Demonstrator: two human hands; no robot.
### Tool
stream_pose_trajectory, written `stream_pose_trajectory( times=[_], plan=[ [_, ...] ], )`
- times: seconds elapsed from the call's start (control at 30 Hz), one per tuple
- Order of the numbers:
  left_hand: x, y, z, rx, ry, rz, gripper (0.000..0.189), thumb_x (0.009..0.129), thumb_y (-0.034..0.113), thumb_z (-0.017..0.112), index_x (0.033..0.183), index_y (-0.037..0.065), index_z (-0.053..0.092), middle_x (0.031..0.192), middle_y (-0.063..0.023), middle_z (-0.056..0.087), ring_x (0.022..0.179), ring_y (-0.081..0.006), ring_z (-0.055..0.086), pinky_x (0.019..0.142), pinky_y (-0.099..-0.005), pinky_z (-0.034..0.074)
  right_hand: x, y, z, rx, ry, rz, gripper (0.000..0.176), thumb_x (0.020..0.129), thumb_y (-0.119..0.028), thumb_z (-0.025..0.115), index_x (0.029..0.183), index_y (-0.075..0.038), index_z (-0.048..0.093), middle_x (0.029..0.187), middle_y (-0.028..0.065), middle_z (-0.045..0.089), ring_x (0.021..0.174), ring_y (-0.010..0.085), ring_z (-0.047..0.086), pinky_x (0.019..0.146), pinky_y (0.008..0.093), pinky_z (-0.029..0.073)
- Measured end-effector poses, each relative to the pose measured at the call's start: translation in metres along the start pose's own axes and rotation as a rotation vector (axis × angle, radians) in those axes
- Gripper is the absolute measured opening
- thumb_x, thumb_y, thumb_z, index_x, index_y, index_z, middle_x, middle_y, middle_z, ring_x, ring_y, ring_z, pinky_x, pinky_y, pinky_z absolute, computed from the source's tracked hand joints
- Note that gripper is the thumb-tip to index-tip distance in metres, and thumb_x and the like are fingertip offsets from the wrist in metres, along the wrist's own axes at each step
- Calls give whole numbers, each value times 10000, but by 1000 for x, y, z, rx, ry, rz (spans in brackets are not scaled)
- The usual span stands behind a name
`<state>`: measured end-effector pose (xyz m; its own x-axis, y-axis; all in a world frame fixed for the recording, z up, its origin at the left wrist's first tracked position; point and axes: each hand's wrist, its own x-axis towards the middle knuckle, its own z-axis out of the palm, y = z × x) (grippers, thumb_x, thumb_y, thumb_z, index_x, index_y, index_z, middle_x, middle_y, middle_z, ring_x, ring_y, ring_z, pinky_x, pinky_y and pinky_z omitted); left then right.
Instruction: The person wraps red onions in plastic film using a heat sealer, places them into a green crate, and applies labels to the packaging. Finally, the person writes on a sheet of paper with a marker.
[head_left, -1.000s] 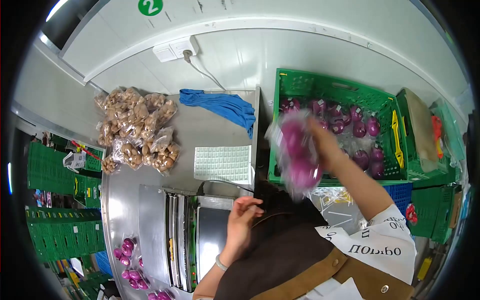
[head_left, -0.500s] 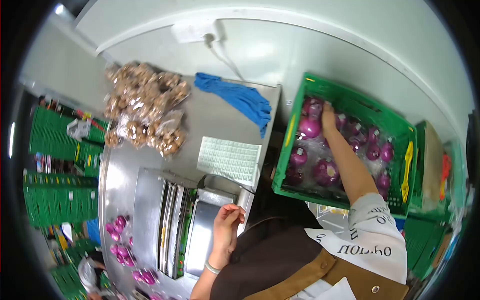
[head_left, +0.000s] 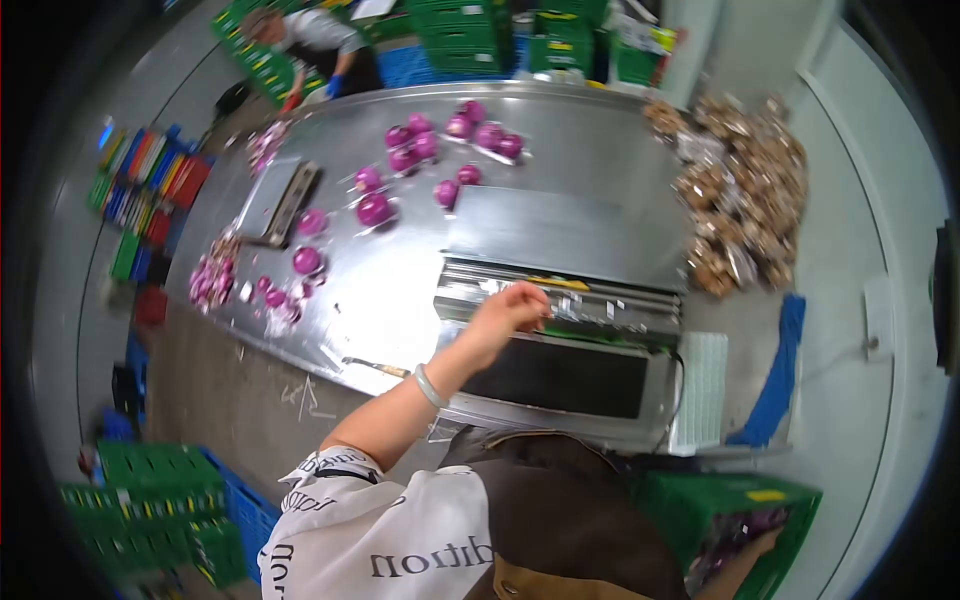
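Note:
My left hand (head_left: 517, 306), with a bracelet on its wrist, is over the film wrapping machine (head_left: 560, 300). Its fingers are curled together; whether anything is between them is hidden. The machine has metal rollers and a dark flat plate (head_left: 560, 378) in front. At the lower right, my right arm reaches into a green crate (head_left: 680, 510) of wrapped red onions (head_left: 735, 530). The fingers of my right hand (head_left: 768, 541) are hidden there. Several packs of red onions (head_left: 412, 145) lie beyond the machine on the steel table (head_left: 590, 140).
Bagged mushrooms (head_left: 745, 200) are piled at the right end, near a blue cloth (head_left: 775, 375) and a label sheet (head_left: 700, 390). A knife (head_left: 378, 366) lies by the front edge. Further left are a scale (head_left: 278, 205) and onion peelings (head_left: 213, 275). A co-worker (head_left: 320, 45) bends beyond the table.
The view has turned left from the crate towards the table. My left hand has moved from beside the dark plate to over the rollers. My right hand remains in the crate.

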<state>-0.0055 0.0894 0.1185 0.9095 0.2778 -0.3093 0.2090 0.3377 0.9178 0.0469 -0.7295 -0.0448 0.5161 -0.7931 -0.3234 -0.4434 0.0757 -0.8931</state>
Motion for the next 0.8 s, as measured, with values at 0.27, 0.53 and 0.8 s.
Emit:
stream_pose_trajectory(
  times=[0.27, 0.53, 0.8],
  plan=[
    [-55, -35, -347, 7, 1010, 39, 345, 857, 97, 528, 1195, 31, 542, 981, -89, 649, 787, -163, 601, 686, -269, 458, -90, -101, 58, -719, 269, -613, 541, 849, -318, 656, 1211, 67, 540, 1200, 244, 553, 1074, 380, 548, 968, 447, 407],
    [-20, -111, -529, -346, 1154, 31, 225, 865, 129, 563, 1032, -19, 529, 962, -128, 591, 773, -249, 640, 661, -334, 579, -209, -163, 171, -953, -38, -1358, 514, 815, -250, 685, 1168, 97, 547, 1142, 288, 565, 1090, 417, 510, 976, 460, 385],
    [31, -119, -570, -591, 1437, 17, 100, 845, 11, 531, 932, -35, 544, 804, -119, 576, 607, -207, 605, 485, -279, 555, -423, -180, 306, -974, -738, -1589, 377, 814, -104, 634, 1161, 13, 542, 1310, 197, 495, 1169, 352, 519, 948, 413, 444]
  ],
)
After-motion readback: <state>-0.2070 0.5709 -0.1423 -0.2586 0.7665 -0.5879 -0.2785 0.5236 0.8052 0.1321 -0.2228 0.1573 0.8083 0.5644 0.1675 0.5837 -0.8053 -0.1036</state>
